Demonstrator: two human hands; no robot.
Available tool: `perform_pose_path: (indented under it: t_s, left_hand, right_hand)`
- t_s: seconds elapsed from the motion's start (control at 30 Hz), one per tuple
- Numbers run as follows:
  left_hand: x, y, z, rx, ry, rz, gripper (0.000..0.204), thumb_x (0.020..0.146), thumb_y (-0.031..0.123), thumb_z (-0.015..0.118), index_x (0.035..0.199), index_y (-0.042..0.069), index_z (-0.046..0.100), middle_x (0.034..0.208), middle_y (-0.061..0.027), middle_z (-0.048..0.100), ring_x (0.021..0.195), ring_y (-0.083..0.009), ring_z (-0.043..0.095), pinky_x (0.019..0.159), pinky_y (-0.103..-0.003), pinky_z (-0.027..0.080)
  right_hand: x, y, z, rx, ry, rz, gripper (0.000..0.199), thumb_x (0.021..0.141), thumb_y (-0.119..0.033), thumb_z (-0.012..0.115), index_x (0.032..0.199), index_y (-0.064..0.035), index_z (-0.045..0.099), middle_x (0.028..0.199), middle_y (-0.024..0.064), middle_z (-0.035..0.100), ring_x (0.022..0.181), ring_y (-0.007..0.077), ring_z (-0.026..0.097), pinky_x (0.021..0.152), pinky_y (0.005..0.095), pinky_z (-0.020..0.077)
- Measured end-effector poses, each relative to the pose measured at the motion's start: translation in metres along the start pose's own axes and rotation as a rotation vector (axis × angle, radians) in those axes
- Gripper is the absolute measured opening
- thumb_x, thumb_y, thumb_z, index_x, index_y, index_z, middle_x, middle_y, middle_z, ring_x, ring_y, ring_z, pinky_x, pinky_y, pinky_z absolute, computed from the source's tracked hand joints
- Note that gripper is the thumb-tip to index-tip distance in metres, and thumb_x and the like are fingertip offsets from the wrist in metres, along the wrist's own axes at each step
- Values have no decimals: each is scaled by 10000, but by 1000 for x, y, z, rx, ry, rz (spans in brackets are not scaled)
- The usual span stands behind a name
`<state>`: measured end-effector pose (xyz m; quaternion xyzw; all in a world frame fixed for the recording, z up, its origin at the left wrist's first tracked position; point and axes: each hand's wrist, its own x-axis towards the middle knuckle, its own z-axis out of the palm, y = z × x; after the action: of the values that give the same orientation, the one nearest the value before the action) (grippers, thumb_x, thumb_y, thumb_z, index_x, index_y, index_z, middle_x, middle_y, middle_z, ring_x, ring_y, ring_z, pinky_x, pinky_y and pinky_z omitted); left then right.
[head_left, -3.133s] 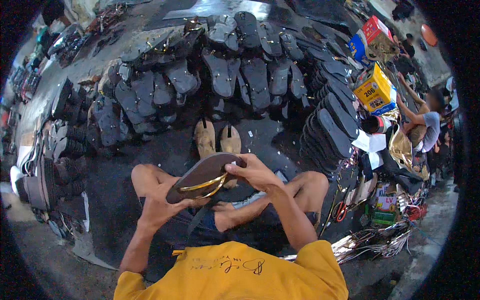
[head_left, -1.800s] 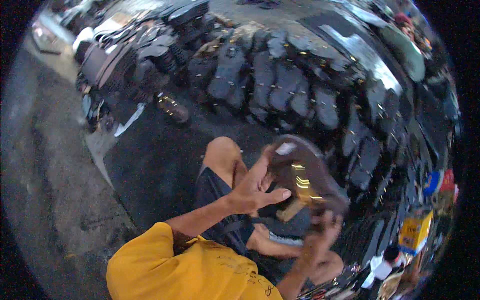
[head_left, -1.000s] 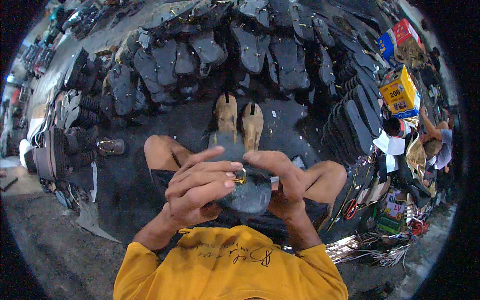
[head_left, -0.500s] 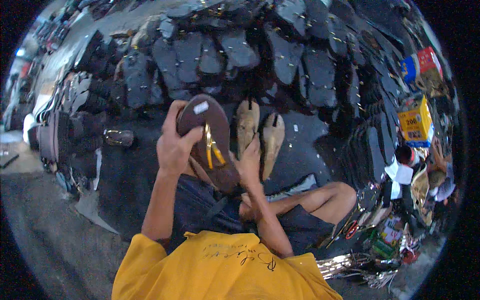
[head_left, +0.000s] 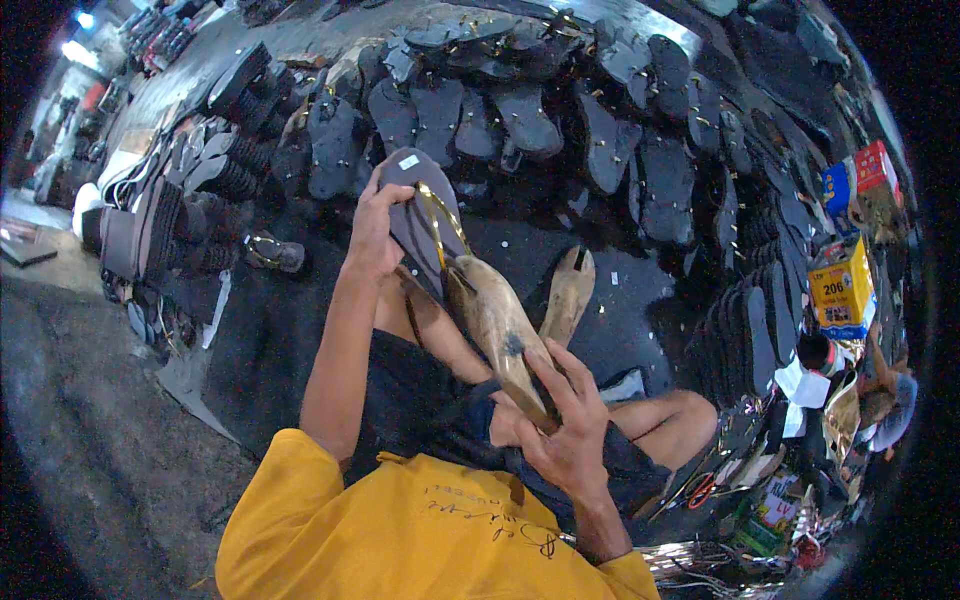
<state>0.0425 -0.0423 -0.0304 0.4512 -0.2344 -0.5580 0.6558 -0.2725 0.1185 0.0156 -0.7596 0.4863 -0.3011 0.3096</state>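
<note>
My left hand (head_left: 375, 228) grips a dark brown flat sandal (head_left: 408, 232) by its edge, thumb over the insole. Two thin gold straps cross the sandal, and a small white sticker sits near its end. My right hand (head_left: 572, 432) is closed around the near end of a wooden shoe last (head_left: 500, 322). The last's pointed far end lies against the sandal at the gold straps; how far it reaches under them I cannot tell. A second wooden last (head_left: 570, 290), with a dark slot at its end, rests on the dark work surface just beyond.
Rows of dark soles (head_left: 435, 115) with gold bits lie at the back. Stacked soles stand at left (head_left: 165, 235) and right (head_left: 760, 325). A lone sandal (head_left: 274, 253) is at the left. A yellow box (head_left: 840, 290) and red-handled scissors (head_left: 703, 490) are at the right.
My right hand has picked up one wooden last and brought it, turned, against the sandal's straps. My left hand has tilted the sandal and shifted it slightly away from me.
</note>
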Motion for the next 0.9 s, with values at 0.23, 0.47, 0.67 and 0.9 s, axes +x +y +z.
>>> perform_pose_path:
  t_s: [0.23, 0.47, 0.67, 0.9]
  left_hand:
    - [-64, -33, 46, -79, -274, -198, 697, 983, 111, 619, 1634, 160, 374, 1414, -220, 638, 1273, -359, 658, 1070, -477, 570]
    - [-73, -61, 52, -25, -241, -160, 666, 1067, 376, 615, 1647, 182, 350, 1515, -176, 572, 1346, -316, 606, 1136, -498, 514]
    - [-158, -91, 24, -118, 68, -760, 686, 925, 504, 733, 1445, 94, 555, 1260, -97, 677, 1103, -257, 685, 1015, -420, 558]
    - [-193, -32, 68, -25, 144, -751, 680, 887, 587, 744, 1305, 56, 668, 1153, -125, 738, 1038, -242, 715, 939, -425, 582]
  right_hand:
    - [-13, 8, 48, 784, 179, 403, 710, 871, -57, 715, 1551, -30, 511, 1593, 166, 531, 1451, 345, 521, 1199, 443, 424]
    - [0, 20, 78, 775, 269, 300, 689, 879, -65, 731, 1542, -65, 546, 1621, 199, 480, 1549, 386, 375, 1278, 516, 286]
    - [-8, 16, 74, 438, 148, 212, 550, 1016, -283, 650, 1510, -66, 542, 1511, 217, 549, 1341, 351, 584, 1169, 453, 432]
    - [-30, 75, 80, 824, 49, 577, 440, 1133, -449, 512, 1095, -48, 688, 944, -5, 676, 838, 119, 613, 784, 308, 515]
